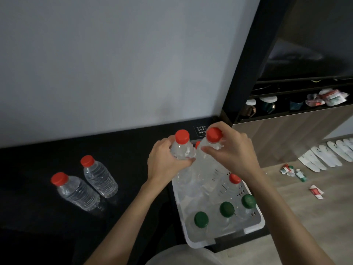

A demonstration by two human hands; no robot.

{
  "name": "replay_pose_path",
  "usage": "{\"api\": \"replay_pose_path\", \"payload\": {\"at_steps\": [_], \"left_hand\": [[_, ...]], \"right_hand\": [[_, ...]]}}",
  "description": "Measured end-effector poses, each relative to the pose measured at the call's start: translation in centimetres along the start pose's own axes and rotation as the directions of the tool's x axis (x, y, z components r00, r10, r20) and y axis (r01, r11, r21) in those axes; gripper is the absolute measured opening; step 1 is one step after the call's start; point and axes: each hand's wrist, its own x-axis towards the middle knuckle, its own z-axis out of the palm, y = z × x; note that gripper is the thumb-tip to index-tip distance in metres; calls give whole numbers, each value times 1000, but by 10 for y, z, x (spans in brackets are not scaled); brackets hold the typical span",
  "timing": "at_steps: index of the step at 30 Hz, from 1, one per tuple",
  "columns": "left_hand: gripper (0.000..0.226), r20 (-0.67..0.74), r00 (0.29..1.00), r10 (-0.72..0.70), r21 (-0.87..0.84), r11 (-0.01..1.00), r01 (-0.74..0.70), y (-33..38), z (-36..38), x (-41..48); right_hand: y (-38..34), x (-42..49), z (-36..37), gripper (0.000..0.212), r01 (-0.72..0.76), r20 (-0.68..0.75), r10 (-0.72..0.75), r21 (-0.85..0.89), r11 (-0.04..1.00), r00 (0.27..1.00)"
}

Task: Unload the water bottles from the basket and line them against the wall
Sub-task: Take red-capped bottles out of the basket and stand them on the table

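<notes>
A white perforated basket [255, 225] sits on the right end of a black counter [38, 217]. My left hand [164, 161] grips a red-capped clear bottle [182, 148] by its shoulder above the basket. My right hand [232, 150] holds a second red-capped bottle [214, 135] by its neck beside the first. Inside the basket stand another red-capped bottle [234, 178] and three green-capped bottles [201, 219]. Two red-capped bottles [76, 190] [99, 176] stand on the counter to the left, apart from the grey wall [114, 64].
A small sign [200, 129] lies on the counter behind the held bottles. To the right, a dark shelf unit [286, 100] holds cups and packets. White slippers [324, 155] and small sachets [316, 191] lie on the wooden floor at the right.
</notes>
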Motion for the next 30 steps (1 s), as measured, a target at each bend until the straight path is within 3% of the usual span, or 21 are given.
{"api": "replay_pose_path", "payload": {"at_steps": [6,14,20,24,30], "left_hand": [[51,-101,995,0,-151,988,-15,20,-38,7],[60,-162,986,49,-48,997,-57,10,-99,23],[47,-210,978,-8,25,1000,14,-24,-116,24],[51,-229,971,-63,76,994,82,-56,-115,28],[54,-207,962,-179,92,975,201,-108,-93,43]], "right_hand": [[-36,7,-17,40,52,-58,-46,114,992,997],[-78,37,0,40,113,-46,-105,228,967,993],[-99,57,50,38,122,16,-133,297,947,991],[-102,69,86,38,96,79,-125,294,951,989],[-89,86,135,36,-26,160,-21,289,957,987]]}}
